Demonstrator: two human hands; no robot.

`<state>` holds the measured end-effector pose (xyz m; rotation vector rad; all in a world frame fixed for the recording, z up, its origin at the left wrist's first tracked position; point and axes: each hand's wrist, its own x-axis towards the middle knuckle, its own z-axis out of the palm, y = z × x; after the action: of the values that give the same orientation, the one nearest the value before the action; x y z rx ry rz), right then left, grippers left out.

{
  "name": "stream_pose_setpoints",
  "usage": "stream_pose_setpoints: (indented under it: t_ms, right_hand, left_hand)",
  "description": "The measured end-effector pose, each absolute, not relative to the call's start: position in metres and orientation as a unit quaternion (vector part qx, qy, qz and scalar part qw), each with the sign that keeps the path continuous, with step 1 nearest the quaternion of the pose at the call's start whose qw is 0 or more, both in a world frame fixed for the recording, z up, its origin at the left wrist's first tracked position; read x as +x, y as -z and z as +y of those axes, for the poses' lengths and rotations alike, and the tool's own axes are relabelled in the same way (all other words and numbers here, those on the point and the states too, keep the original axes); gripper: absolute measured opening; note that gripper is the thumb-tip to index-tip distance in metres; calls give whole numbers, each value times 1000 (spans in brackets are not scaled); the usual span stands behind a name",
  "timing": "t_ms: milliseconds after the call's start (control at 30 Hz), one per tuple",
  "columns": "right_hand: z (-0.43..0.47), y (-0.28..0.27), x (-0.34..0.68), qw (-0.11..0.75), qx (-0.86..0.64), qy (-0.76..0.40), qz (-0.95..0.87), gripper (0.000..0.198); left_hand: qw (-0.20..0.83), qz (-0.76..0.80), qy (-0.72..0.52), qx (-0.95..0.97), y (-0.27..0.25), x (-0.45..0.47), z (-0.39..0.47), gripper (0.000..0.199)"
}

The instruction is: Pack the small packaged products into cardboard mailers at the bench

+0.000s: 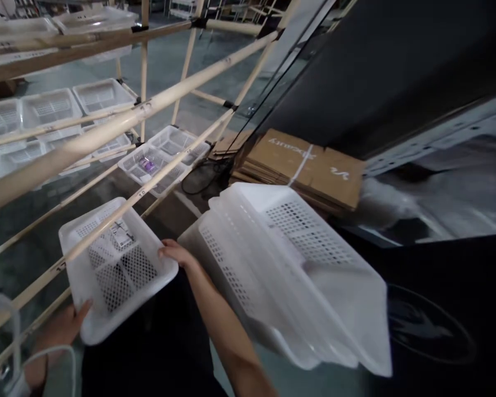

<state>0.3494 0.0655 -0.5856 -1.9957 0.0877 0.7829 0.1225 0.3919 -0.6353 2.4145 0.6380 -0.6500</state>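
Though blurred, hands [119, 292] gripping basket [116, 270].

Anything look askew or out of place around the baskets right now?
Yes: the stack of nested white baskets lies tipped over on its side. The white basket between left hand and right hand sits tilted too.

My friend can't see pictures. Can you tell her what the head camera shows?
Two hands, left hand and right hand, grip a white mesh basket with a small packet inside, at a pipe rack. A stack of baskets sits alongside.
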Motion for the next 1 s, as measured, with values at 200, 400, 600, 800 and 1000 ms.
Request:
stream_pose_setpoints:
  t_ms: [200, 400, 600, 800, 1000]
  right_hand:
    - [41, 559, 306, 387, -889, -241, 42, 29]
    - [34, 505, 249, 337, -919, -182, 94, 36]
    - [32, 464, 212, 304, -942, -92, 106, 41]
    - [25, 415, 197, 276, -957, -52, 71, 45]
    - [15, 354, 210, 281, -959, -41, 10, 49]
  left_hand:
    - [194, 32, -272, 942, 571, 152, 405, 30]
    - [25, 106, -178, 978, 578, 211, 396, 66]
    - [-7, 126, -142, 982, 589, 233, 412, 67]
    - [-40, 106, -154, 982, 586, 256, 443, 66]
    - [-61, 104, -121, 985, 578, 280, 472, 72]
